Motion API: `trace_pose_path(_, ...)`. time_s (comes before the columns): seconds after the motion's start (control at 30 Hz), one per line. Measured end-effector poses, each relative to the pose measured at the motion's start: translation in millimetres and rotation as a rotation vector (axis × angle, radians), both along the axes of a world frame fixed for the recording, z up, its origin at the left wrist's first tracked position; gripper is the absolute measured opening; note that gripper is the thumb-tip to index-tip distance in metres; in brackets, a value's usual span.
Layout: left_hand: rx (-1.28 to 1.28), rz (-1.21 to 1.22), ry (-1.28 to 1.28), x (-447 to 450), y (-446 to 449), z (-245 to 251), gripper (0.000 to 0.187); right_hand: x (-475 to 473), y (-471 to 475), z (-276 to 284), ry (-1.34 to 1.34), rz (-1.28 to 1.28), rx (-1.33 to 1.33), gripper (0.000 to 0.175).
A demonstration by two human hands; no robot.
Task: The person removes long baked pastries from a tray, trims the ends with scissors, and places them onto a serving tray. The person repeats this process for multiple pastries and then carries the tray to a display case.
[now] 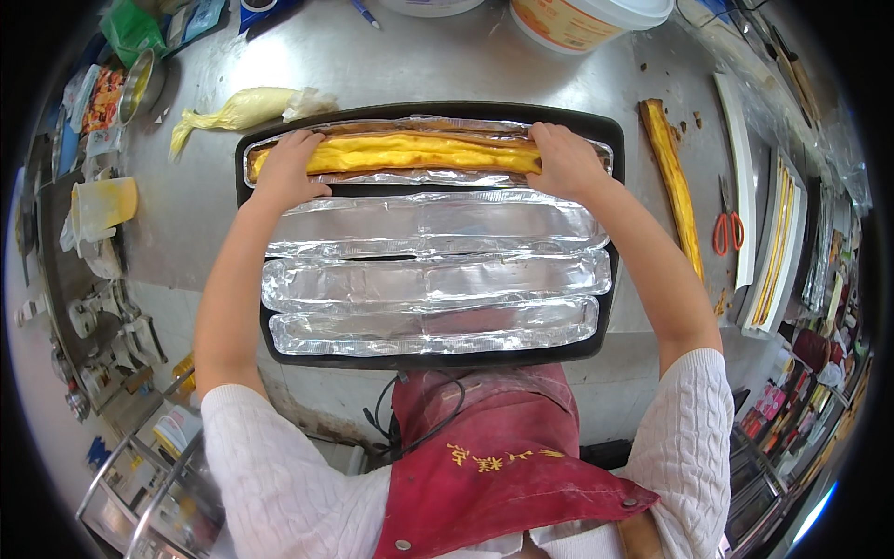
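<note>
A long custard tart (426,152) with a yellow, browned top lies in a narrow foil tray (454,179) along the far side of a black baking pan (426,360). My left hand (290,168) spans the tray near its left end, thumb at the near rim and fingers at the far one. Near the other end, my right hand (567,162) straddles it the same way. Both palms hide parts of the tart, and the fingertips' exact grip is partly hidden. Closer to me in the pan are three foil trays with bare bottoms: one (363,223), another (349,281) and the nearest (363,332).
Left of the pan lies a piping bag (244,108), with a measuring jug (105,206) and metal bowl (140,87) beyond. To the right are another long tart (674,185), red-handled scissors (728,227) and a white strip (737,182). A lidded tub (566,31) stands at the back.
</note>
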State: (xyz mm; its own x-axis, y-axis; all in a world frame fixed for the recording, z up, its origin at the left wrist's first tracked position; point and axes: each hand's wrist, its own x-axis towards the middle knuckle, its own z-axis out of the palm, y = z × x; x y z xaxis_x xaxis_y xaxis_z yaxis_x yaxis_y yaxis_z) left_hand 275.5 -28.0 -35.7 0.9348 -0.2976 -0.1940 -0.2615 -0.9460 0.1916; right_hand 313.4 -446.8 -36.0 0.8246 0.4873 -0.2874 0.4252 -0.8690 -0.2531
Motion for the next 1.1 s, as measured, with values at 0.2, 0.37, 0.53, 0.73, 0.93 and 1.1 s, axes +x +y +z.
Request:
trace_pose_path(0.2,-0.136,-0.015,0.052,8.6,7.4,-0.8,0.071,0.7,3.3,-1.9,0.022,0.028,-0.005,0.052)
trace_pose_path(0.37,-0.034,0.006,0.040,9.1,6.3,-7.1,0.067,-0.8,2.4,-5.4,0.023,0.045,-0.022,0.053)
trace_pose_path(0.53,0.047,0.031,0.011,5.8,-1.4,-4.4,0.071,-1.1,6.0,-2.8,0.084,0.025,-0.066,0.054)
trace_pose_path(0.73,0.242,0.028,0.095,10.3,-12.6,7.3,0.073,-0.7,8.1,3.7,0.144,-0.004,-0.047,0.053)
trace_pose_path(0.93,0.247,-0.008,0.087,15.4,-5.1,9.3,0.074,4.4,6.5,4.7,0.161,0.023,-0.047,0.053)
trace_pose_path(1.1,0.182,0.019,0.165,24.8,-1.1,8.4,0.075,8.8,0.2,7.6,0.126,0.051,-0.055,0.055)
